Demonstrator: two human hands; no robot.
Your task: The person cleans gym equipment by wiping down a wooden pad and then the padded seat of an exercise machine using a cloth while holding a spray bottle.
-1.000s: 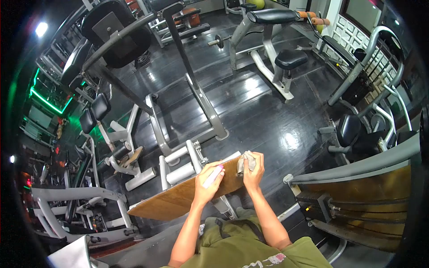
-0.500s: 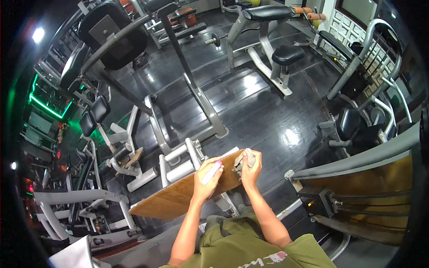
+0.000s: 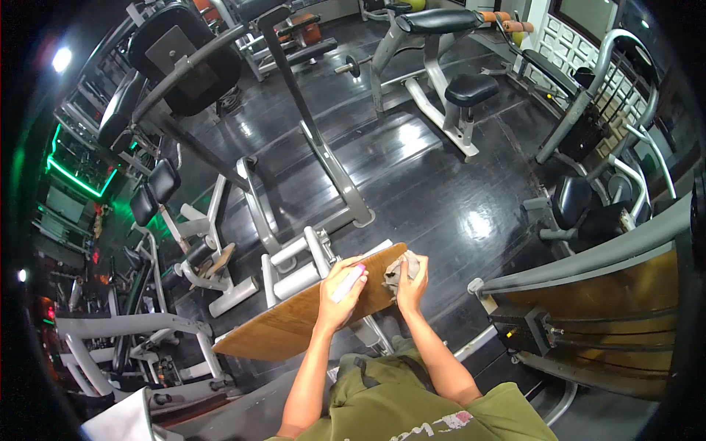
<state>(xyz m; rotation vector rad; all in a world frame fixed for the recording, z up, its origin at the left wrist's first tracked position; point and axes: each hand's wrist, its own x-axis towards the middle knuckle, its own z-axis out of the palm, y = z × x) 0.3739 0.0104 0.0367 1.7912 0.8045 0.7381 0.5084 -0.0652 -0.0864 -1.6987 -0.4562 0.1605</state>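
Note:
In my left hand (image 3: 337, 298) is a small white bottle with a pink top (image 3: 349, 284), the fingers wrapped round it over the wooden board (image 3: 272, 328). My right hand (image 3: 412, 287) is closed on a crumpled grey cloth (image 3: 396, 274), which lies against the board's right end. The brown board slants from lower left to upper right in front of my body, on a grey metal frame (image 3: 296, 281). Part of its surface is hidden behind my left hand and forearm.
Gym machines with grey tubes surround me. A black-padded seat (image 3: 472, 90) stands ahead on the shiny dark floor (image 3: 434, 198). To my right are a thick grey rail (image 3: 588, 261) and a brown panel (image 3: 618, 312); at the left, another tubular frame (image 3: 132, 323).
My right hand and the cloth have moved slightly down along the board's end, toward me. The left hand with the bottle has stayed almost in place.

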